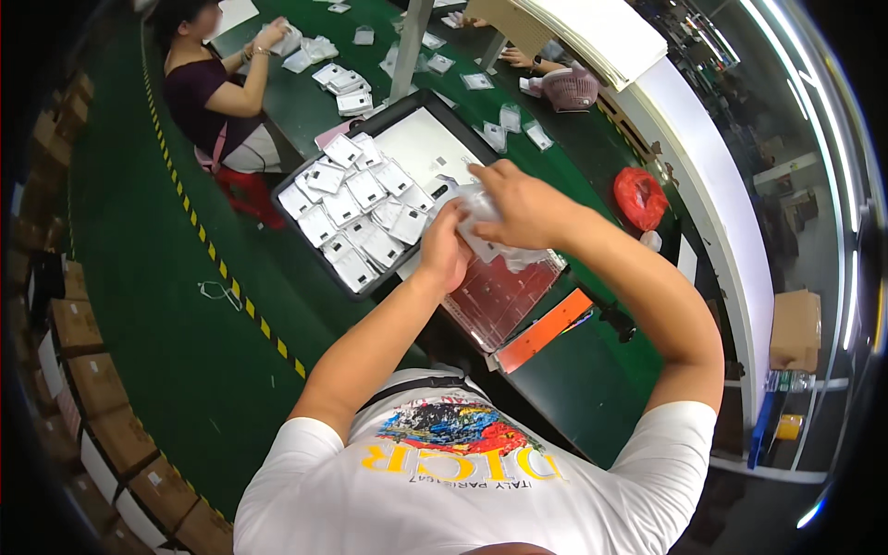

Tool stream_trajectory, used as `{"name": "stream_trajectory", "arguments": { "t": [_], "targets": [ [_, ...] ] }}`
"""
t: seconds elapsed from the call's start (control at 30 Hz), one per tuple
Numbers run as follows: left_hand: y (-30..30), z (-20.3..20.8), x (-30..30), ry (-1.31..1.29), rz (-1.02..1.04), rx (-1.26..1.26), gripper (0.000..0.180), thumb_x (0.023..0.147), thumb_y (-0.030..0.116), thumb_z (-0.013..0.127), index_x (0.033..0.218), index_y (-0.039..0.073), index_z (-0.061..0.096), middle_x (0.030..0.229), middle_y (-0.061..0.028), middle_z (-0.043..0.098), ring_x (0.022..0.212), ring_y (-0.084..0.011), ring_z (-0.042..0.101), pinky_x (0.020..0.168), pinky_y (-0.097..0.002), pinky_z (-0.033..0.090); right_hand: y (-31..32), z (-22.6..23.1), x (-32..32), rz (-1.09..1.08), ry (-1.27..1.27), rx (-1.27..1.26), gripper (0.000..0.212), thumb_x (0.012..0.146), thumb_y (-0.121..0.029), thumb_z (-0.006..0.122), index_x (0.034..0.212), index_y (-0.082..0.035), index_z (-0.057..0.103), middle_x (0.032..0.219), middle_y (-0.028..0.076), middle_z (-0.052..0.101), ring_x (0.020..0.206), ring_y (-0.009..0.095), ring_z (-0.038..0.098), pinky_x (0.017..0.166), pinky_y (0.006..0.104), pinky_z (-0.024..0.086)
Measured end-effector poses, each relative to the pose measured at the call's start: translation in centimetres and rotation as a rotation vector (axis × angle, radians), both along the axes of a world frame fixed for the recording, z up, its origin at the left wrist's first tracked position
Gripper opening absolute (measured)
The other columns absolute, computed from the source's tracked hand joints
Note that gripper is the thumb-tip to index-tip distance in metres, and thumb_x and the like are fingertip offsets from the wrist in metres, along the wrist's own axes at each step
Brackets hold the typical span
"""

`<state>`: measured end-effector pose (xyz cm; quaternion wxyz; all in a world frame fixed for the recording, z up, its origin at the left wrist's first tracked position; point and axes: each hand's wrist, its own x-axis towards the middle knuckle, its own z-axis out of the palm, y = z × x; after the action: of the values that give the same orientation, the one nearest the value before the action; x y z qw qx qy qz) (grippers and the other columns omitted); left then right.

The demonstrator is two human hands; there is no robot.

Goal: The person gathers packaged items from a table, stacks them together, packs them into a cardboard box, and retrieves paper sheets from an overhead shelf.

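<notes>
Green workbench [592,407]: orange strip [544,331] slantwise, one end by the left edge; black-handled item [618,322] to its right. Red plastic bag [640,199], crumpled, near right edge. Farther up that edge, pink openwork object [570,90], exact kind unclear. Grey post [407,55] rises toward the far end; stack of white sheets [592,32] raised above the right edge. At left edge, a co-worker [215,97] in a dark top, red stool [250,196] below. Floor: yellow-and-black tape [208,248], pale cord [220,292] touching or just beside it; cardboard boxes [97,379] ranged farther left. Beyond right edge, cardboard carton [795,331].
</notes>
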<state>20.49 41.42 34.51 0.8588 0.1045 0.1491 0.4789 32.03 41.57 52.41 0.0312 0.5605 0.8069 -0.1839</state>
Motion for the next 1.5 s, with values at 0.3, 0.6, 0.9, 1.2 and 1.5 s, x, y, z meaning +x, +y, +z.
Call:
{"name": "stream_trajectory", "arguments": {
  "t": [0.3,0.6,0.9,1.2,1.5],
  "targets": [
    [1.5,6.2,-10.9,-0.065,-0.1,0.059,0.068,0.098,0.056,0.037,0.145,0.007,0.033,0.134,-0.0129,0.05,0.126,-0.0266,0.048,0.107,-0.0471,0.035,4.3,-3.9,-6.9,0.046,0.085,0.001,0.08,0.073,-0.034,0.072,0.139,0.003,0.046,0.124,0.029,0.055,0.108,0.039,0.061,0.095,0.042,0.049],
    [0.4,2.2,-16.8,0.106,-0.229,0.173,0.056,0.097,0.044,0.056,0.142,0.013,0.042,0.126,-0.0058,0.056,0.117,-0.0187,0.056,0.099,-0.0389,0.046,-0.8,-10.4,-11.4,-0.375,1.022,-0.245,0.07,0.081,-0.026,0.077,0.137,0.003,0.048,0.121,0.015,0.062,0.112,0.021,0.058,0.098,0.0326,0.045],
    [-3.8,-3.8,-19.1,0.389,-0.536,0.002,0.08,0.097,0.023,0.06,0.158,0.015,0.009,0.136,-0.0115,0.05,0.116,-0.0197,0.057,0.095,-0.0362,0.049,-9.6,-18.4,-13.9,-0.769,1.307,-0.423,0.05,0.085,-0.022,0.077,0.125,0.0,0.056,0.109,0.008,0.065,0.096,0.013,0.061,0.084,0.0297,0.05],
    [-3.3,-6.1,-15.5,0.478,-0.669,0.054,0.071,0.099,0.03,0.057,0.157,0.012,0.018,0.141,-0.0108,0.048,0.123,-0.019,0.053,0.1,-0.0328,0.046,-11.4,-20.4,-14.5,-0.786,0.73,0.133,0.05,0.099,-0.042,0.051,0.124,0.001,0.054,0.118,0.026,0.056,0.106,0.043,0.06,0.089,0.0441,0.048],
    [-0.6,-7.6,-14.2,0.453,-0.679,-0.064,0.048,0.098,0.022,0.057,0.141,0.006,0.042,0.124,-0.0103,0.06,0.108,-0.0201,0.063,0.09,-0.034,0.053,-8.0,-20.2,-11.6,-0.713,0.458,0.166,0.063,0.098,-0.046,0.047,0.138,0.002,0.045,0.138,0.024,0.045,0.123,0.041,0.051,0.097,0.0487,0.047]
  ]
}}
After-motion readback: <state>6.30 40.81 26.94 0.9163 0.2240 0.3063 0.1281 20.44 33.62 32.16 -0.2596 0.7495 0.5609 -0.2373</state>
